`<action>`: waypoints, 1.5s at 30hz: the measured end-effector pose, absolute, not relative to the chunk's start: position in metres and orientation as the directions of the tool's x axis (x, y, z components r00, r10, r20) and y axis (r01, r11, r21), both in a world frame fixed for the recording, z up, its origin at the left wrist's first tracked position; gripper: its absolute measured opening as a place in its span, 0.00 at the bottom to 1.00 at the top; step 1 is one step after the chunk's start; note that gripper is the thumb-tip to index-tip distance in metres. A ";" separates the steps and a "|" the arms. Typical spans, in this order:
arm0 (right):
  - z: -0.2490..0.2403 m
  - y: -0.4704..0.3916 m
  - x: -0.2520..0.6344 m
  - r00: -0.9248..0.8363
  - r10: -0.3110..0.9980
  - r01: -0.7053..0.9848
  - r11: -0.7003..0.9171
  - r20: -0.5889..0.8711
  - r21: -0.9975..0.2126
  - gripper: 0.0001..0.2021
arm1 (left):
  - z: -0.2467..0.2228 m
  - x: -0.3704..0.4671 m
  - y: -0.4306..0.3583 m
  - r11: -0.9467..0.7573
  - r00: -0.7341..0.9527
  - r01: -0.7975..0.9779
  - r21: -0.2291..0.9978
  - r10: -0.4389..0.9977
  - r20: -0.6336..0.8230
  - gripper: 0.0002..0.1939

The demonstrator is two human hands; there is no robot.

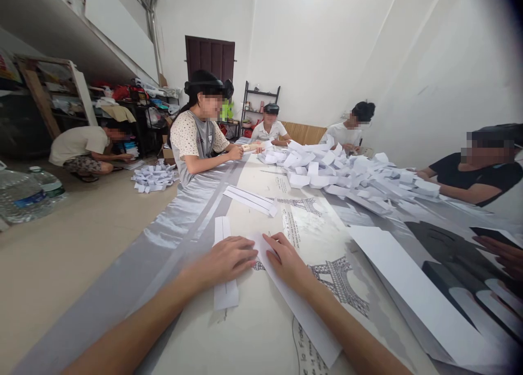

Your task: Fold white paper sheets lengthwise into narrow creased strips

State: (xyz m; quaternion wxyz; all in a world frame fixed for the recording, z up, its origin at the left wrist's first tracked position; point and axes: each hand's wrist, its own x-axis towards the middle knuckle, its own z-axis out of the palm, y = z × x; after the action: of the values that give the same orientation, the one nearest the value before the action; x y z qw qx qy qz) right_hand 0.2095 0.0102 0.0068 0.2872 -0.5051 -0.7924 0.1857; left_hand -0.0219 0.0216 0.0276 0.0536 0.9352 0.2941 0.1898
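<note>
A long white paper strip (302, 315) lies at a slant on the table, its upper end between my two hands. My right hand (288, 260) rests over this strip, with thumb and fingertips pressed on the paper. Flat and stretched out, the fingers of my left hand (229, 258) reach to the strip's left edge. Beneath the left hand lies a second white strip (226, 297) with a dark line along it; its middle is covered. Further ahead is a pair of lined strips (250, 200), lying crosswise.
A large heap of folded white papers (327, 165) covers the far right of the table. Long white sheets (408, 288) lie at my right. Several people sit around the table. Another person (87, 149) crouches at left by a paper pile (153, 176) on the floor.
</note>
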 end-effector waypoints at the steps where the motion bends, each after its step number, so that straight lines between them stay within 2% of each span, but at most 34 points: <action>1: 0.007 0.010 0.209 -0.312 0.912 0.702 0.410 0.267 -0.582 0.23 | 0.027 -0.022 0.021 -0.825 0.762 0.527 0.205 0.566 0.315 0.17; 7: 0.013 0.013 0.213 -0.175 0.959 0.722 0.278 0.222 -0.633 0.21 | 0.030 -0.022 0.020 -0.824 0.756 0.520 0.225 0.566 0.330 0.18; 13: 0.020 0.002 0.207 -0.178 0.959 0.769 0.274 0.219 -0.577 0.11 | 0.028 -0.022 0.019 -0.795 0.734 0.570 0.209 0.607 0.306 0.16; 21: 0.022 -0.005 0.201 -0.220 0.947 0.797 0.314 0.235 -0.516 0.14 | 0.030 -0.024 0.021 -0.817 0.751 0.541 0.201 0.576 0.321 0.16; 30: 0.022 0.003 0.212 -0.105 0.975 0.786 0.201 0.195 -0.584 0.15 | 0.033 -0.023 0.017 -0.799 0.739 0.574 0.181 0.600 0.307 0.16; 34: 0.026 -0.002 0.211 -0.127 0.974 0.825 0.207 0.186 -0.526 0.10 | 0.035 -0.024 0.016 -0.783 0.722 0.589 0.199 0.621 0.306 0.16; 41: 0.028 -0.014 0.198 -0.163 0.970 0.886 0.224 0.180 -0.406 0.14 | 0.031 -0.025 0.019 -0.788 0.730 0.587 0.187 0.614 0.301 0.15; 45: 0.028 -0.014 0.199 -0.165 0.966 0.879 0.236 0.201 -0.415 0.15 | 0.029 -0.026 0.020 -0.794 0.736 0.581 0.180 0.607 0.299 0.16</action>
State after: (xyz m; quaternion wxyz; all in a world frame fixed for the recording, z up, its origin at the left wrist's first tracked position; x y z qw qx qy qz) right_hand 0.1990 -0.0137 0.0284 0.2146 -0.6096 -0.7564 0.1011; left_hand -0.0260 0.0201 0.0293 0.0374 0.9310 0.3191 0.1735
